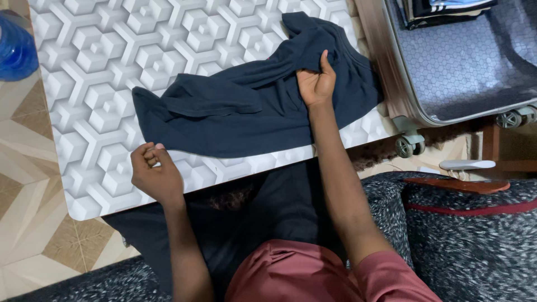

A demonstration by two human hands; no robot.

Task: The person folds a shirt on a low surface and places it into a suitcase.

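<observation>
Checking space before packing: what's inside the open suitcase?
The suitcase shows grey quilted lining, mostly bare, with folded dark clothes at its far end. The frame edge cuts off the rest.

A dark navy garment (251,106) lies rumpled on a white cube-patterned tabletop (100,67). The right hand (316,84) presses its middle; the left hand (154,173) pinches its lower left edge. An open grey suitcase (464,67) sits upper right.
</observation>
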